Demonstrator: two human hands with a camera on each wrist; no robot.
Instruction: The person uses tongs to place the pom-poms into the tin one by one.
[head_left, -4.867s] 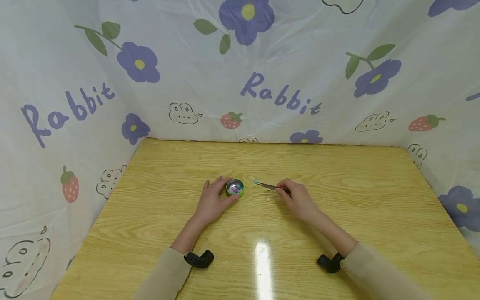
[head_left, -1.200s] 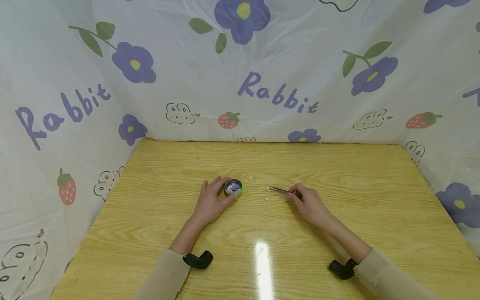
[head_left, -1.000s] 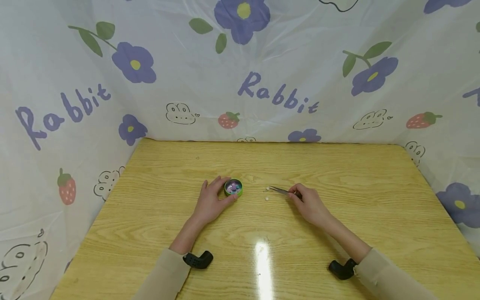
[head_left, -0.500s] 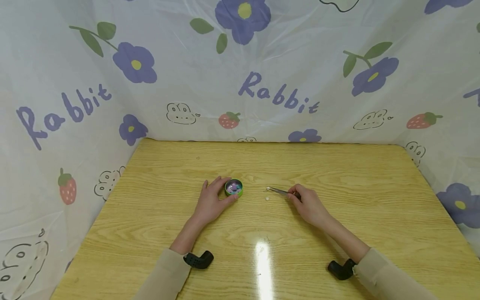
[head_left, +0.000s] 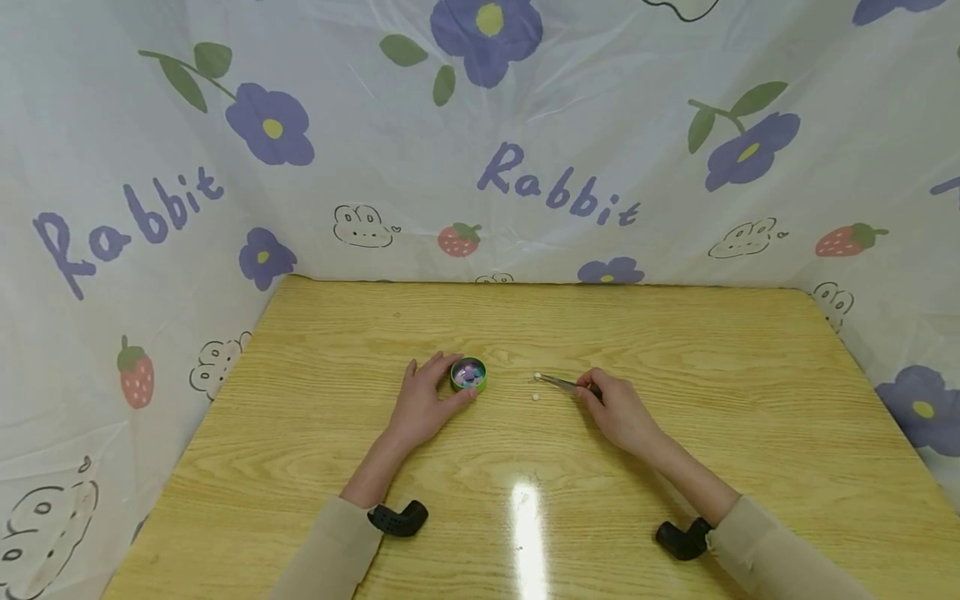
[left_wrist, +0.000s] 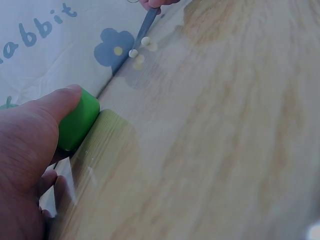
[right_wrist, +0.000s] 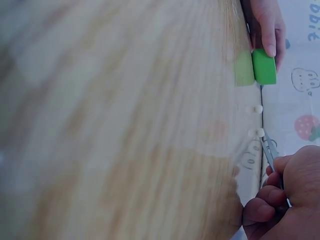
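Observation:
My left hand (head_left: 427, 400) grips a small round green tin (head_left: 480, 386), thumb on its near side and fingers behind. Purple and teal beads (head_left: 469, 375) lie inside the tin, which stands upright on the wooden table (head_left: 637, 500). To the right, my right hand (head_left: 618, 408) pinches metal tweezers (head_left: 558, 382) between thumb and fingers. The tweezer tips point left, right at a white bead (right_wrist: 260, 132) on the table. A second white bead (head_left: 536, 397) lies nearer to me, just off the tips; it also shows in the left wrist view.
A white cloth (head_left: 420, 158) printed with flowers, strawberries and lettering hangs behind the table and at its sides. A black wrist device (head_left: 399, 518) sits at the left cuff, another black device (head_left: 682, 539) at the right.
About five seconds ago the tweezers held a teal bead near the tin; now their tips are farther right, at a white bead. Within the last second the tips closed in on it.

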